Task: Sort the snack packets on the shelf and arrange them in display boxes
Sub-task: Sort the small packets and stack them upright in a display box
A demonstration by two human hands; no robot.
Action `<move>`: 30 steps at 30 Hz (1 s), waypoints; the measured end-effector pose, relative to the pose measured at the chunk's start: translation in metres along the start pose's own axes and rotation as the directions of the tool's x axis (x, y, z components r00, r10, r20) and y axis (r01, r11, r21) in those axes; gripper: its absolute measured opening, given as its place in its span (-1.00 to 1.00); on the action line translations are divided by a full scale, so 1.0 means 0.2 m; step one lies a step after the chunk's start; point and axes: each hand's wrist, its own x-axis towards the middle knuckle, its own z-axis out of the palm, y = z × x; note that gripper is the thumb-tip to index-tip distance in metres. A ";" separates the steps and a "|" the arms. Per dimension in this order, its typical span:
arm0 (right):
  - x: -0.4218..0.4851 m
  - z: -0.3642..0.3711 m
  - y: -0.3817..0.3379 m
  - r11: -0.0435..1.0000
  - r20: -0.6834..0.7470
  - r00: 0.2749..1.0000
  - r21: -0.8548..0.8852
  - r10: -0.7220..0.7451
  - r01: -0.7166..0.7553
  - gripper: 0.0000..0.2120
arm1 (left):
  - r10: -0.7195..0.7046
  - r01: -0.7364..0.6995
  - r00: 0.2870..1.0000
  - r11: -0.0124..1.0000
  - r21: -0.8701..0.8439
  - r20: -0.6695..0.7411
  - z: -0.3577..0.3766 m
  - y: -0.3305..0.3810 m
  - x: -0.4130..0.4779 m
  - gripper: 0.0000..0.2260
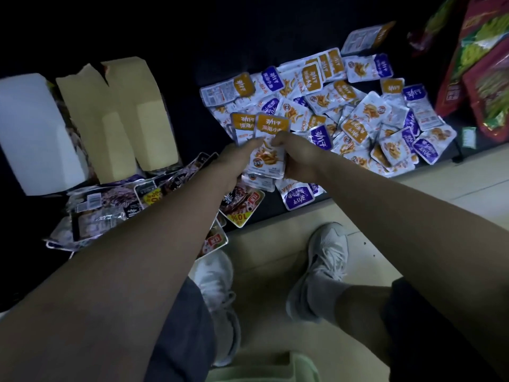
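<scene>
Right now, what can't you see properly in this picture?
Head view:
- Inside the cardboard display boxes: their own flaps hide it.
- How many orange packets are held: left hand and right hand cover the stack.
- Back of the shelf: too dark.
- Red bags: cut off by the right edge.
- Small print on the packet pile: too small, blurred.

"劲仔" and "深海小" on the orange packets (272, 125) in hand, upside-down "10%" on a dark packet (242, 201)

Dark grey shorts (179, 326); pale laced trainers (327, 257); grey socks (326, 301).
</scene>
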 end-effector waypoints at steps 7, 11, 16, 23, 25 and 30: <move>0.01 -0.15 0.03 0.997 -0.082 0.996 -0.073 -0.043 0.037 -0.59 | -0.009 -0.012 0.993 0.985 0.169 0.119 0.12 -0.01 0.08 -0.70; 0.02 -0.27 0.02 0.991 -0.165 0.985 -0.133 -0.048 0.026 -0.57 | 0.026 -0.036 0.999 0.895 0.445 0.029 0.19 0.00 0.14 -0.52; 0.04 -0.46 0.03 0.979 -0.438 0.878 -0.139 -0.194 0.147 -0.63 | 0.198 -0.207 0.973 0.522 0.827 0.118 0.20 -0.02 0.25 -0.39; 0.07 -0.56 0.09 0.963 -0.466 0.859 -0.249 -0.212 0.102 -0.56 | 0.303 -0.296 0.928 0.243 0.924 0.217 0.26 -0.11 0.26 -0.34; 0.08 -0.59 0.09 0.971 -0.485 0.851 -0.210 -0.203 0.112 -0.54 | 0.491 -0.359 0.842 0.197 0.912 0.225 0.23 -0.08 0.27 -0.50; 0.10 -0.61 0.08 0.975 -0.477 0.850 -0.124 -0.223 0.186 -0.58 | 0.485 -0.121 0.874 0.277 0.953 -0.030 0.08 0.06 0.41 -0.35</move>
